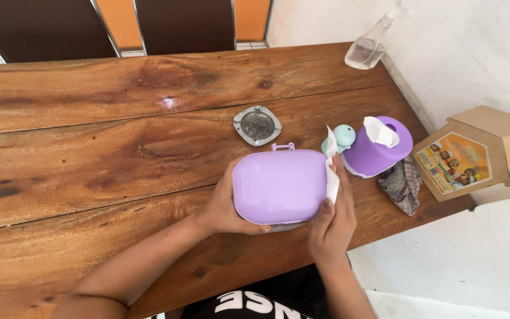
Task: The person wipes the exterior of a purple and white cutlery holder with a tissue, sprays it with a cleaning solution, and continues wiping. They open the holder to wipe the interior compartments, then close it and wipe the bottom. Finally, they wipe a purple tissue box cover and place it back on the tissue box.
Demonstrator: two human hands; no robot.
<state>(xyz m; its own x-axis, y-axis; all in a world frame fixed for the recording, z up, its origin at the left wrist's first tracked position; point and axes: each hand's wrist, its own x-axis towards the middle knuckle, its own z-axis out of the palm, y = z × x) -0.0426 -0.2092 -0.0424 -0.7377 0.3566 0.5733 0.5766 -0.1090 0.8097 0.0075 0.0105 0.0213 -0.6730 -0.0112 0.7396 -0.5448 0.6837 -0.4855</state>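
A lilac plastic box point(278, 184) with rounded corners and a small handle on its far edge rests near the front edge of the wooden table point(90, 142). My left hand point(222, 207) grips its left and near side. My right hand point(333, 221) presses a white tissue point(331, 171) against the box's right end. Just beyond stands a purple tissue holder point(379, 150) with a white tissue sticking out of its top. A small teal figure point(341, 137) sits beside it.
A square metal ashtray point(257, 124) lies behind the box. A striped cloth point(401, 184) is crumpled at the table's right edge. A cardboard box point(473, 150) stands against the white wall, a clear spray bottle point(370, 44) at the far right corner. Two dark chairs point(184, 23) are behind the table.
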